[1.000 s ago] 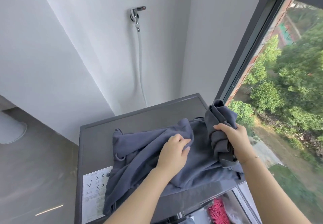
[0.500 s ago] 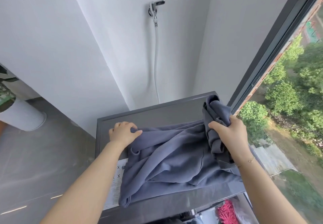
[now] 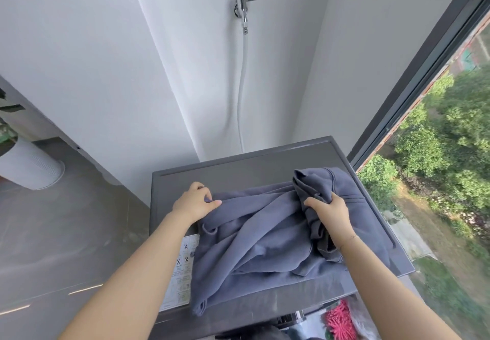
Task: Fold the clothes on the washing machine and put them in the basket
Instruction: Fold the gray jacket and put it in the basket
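Your right hand (image 3: 330, 211) has dropped, laying its bunched fabric down toward 3 o'clock. Left hand (image 3: 195, 202) pinches the garment (image 3: 259, 244) edge at 9 o'clock, right hand is clenched on a thick wad. Soft, slate-blue, heavily creased cloth lies on the smooth grey washer (image 3: 238, 170) top, long axis running 8 to 2 o'clock, stretched between your hands and draping toward 7 o'clock over the sticker (image 3: 181, 273).

Left hand (image 3: 195, 202): moved from garment (image 3: 265, 239) centre to its far-left edge, now pinching. Right-hand bunch lowered; cloth spread wider across top.
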Demonstrator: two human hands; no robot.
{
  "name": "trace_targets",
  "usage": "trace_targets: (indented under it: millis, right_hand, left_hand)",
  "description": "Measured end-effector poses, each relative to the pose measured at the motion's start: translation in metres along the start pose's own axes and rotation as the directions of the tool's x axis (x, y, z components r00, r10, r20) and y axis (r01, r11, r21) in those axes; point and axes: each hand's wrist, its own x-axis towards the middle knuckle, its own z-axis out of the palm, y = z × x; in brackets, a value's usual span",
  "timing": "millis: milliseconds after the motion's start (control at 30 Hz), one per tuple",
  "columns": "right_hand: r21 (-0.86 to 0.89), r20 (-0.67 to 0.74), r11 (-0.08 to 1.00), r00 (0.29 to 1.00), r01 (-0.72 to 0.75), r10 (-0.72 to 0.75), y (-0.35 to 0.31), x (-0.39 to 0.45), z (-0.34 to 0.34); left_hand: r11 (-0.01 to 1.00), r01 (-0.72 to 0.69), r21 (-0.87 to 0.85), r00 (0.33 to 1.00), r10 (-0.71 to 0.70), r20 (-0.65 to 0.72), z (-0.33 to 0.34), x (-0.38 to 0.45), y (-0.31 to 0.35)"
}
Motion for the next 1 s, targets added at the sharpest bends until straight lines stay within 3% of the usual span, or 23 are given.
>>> trace_targets:
  millis: [167, 433, 567, 633, 700, 767, 833, 933, 1000]
  right_hand:
    - [0.186, 0.01, 0.977, 0.995, -0.1, 0.1, 0.001, 0.007, -0.005]
    - [0.415, 0.11, 0.881, 0.974, -0.228, 0.2, 0.007, 0.001, -0.027]
    - [0.456, 0.121, 0.861, 0.975, -0.223, 0.188, 0.008, 0.0, -0.028]
    - [0.463, 0.116, 0.859, 0.976, -0.216, 0.183, 0.009, 0.002, -0.026]
    - [0.465, 0.117, 0.859, 0.976, -0.216, 0.182, 0.01, 0.003, -0.025]
    - [0.468, 0.12, 0.857, 0.977, -0.215, 0.179, 0.01, 0.005, -0.024]
    - [0.472, 0.127, 0.855, 0.976, -0.215, 0.175, 0.012, 0.006, -0.024]
    - [0.476, 0.155, 0.85, 0.973, -0.226, 0.171, 0.013, 0.007, -0.027]
    - [0.483, 0.188, 0.84, 0.966, -0.247, 0.176, 0.015, 0.007, -0.033]
  left_hand:
    - [0.971, -0.071, -0.228, 0.989, 0.038, -0.143, -0.013, -0.004, -0.006]
    - [0.885, 0.076, -0.46, 0.979, -0.154, -0.134, -0.006, -0.004, -0.04]
    - [0.963, 0.053, -0.263, 0.954, -0.126, -0.27, -0.005, -0.007, -0.032]
    - [0.985, 0.048, -0.165, 0.905, -0.113, -0.409, -0.004, -0.018, -0.01]
    - [0.991, -0.081, -0.103, 0.85, 0.015, -0.527, 0.005, -0.033, 0.022]
    - [0.965, -0.263, 0.004, 0.846, 0.233, -0.479, 0.023, -0.05, 0.061]
    - [0.935, -0.33, 0.129, 0.889, 0.354, -0.29, 0.049, -0.063, 0.098]
    - [0.931, -0.298, 0.209, 0.942, 0.322, -0.092, 0.079, -0.068, 0.131]
    - [0.945, -0.26, 0.199, 0.954, 0.283, -0.098, 0.088, -0.065, 0.138]
